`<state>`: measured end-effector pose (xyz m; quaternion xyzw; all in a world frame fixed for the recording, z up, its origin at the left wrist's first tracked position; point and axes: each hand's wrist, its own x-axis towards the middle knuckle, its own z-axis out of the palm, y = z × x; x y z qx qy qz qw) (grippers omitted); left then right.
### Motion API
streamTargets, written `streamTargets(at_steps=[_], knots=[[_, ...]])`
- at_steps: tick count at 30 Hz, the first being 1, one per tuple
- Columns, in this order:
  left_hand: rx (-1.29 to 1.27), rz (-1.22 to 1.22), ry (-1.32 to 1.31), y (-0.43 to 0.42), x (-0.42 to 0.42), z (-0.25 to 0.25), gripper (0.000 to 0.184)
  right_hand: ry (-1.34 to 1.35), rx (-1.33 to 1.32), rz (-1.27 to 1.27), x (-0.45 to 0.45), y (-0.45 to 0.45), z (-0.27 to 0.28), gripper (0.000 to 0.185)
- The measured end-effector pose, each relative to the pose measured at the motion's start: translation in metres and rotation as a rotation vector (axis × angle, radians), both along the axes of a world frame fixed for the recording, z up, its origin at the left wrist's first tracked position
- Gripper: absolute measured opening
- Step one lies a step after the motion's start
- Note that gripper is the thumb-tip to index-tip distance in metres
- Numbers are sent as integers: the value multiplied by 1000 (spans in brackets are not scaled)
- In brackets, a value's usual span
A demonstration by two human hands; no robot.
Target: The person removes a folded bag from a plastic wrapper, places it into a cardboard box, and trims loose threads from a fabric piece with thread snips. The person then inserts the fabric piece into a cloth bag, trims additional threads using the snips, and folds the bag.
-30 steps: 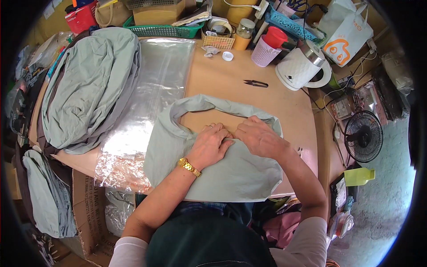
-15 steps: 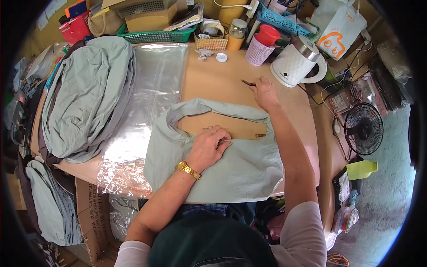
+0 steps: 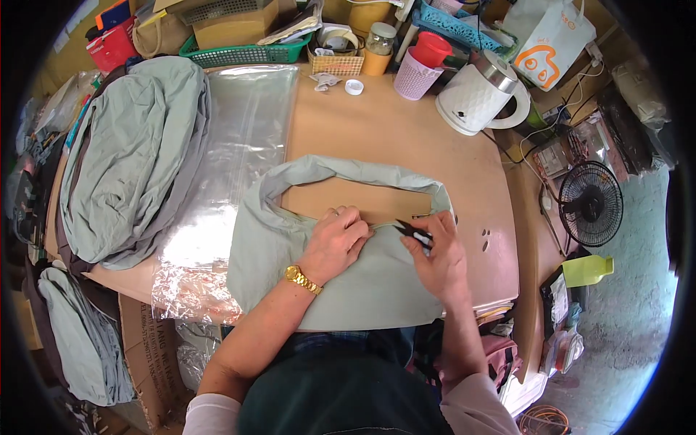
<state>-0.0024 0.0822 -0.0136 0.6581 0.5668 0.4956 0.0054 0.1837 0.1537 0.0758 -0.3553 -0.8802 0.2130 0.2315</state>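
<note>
A grey-green cloth bag (image 3: 355, 279) lies flat on the tan table, its strap looping round a bare patch of tabletop. My left hand (image 3: 337, 243), with a gold watch at the wrist, pinches the bag's upper edge near the middle. Small black thread snips (image 3: 417, 233) are in my right hand (image 3: 441, 261), just to the right of my left hand. Their blades point left, close to the bag's edge. Whether the blade tips touch the cloth is too small to tell.
Clear plastic sheets (image 3: 246, 130) lie left of the bag, beside a pile of grey-green bags (image 3: 134, 159). Along the back stand a green basket (image 3: 246, 54), a pink cup (image 3: 417, 76) and a white kettle (image 3: 475, 94). A black fan (image 3: 591, 204) is at the right.
My right hand left the bag's edge, took hold of the snips near the kettle and brought them back to the edge. My left hand has stayed on the cloth.
</note>
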Motion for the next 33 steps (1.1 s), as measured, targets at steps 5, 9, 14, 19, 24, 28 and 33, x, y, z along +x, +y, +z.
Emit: streamTargets(at_steps=[5,9,14,19,24,28,33], knots=[[85,-11,1,-1,1,0,23,56,-36,-100,-4,-14,-23,29],[121,-9,10,-1,2,-2,23,109,15,-90,-10,-16,-31,31],[128,-12,-3,-1,3,-4,23,121,-47,-128,-11,-13,-41,34],[-53,196,110,-3,1,15,24,-11,3,-218,-11,-2,-52,47],[-355,433,140,-32,-37,16,27,-40,40,-190,-8,1,-69,51],[-450,360,130,-36,-43,22,23,-35,17,-197,-10,2,-67,44],[-339,469,389,-51,-15,27,9,9,-35,-225,-11,0,-64,38]])
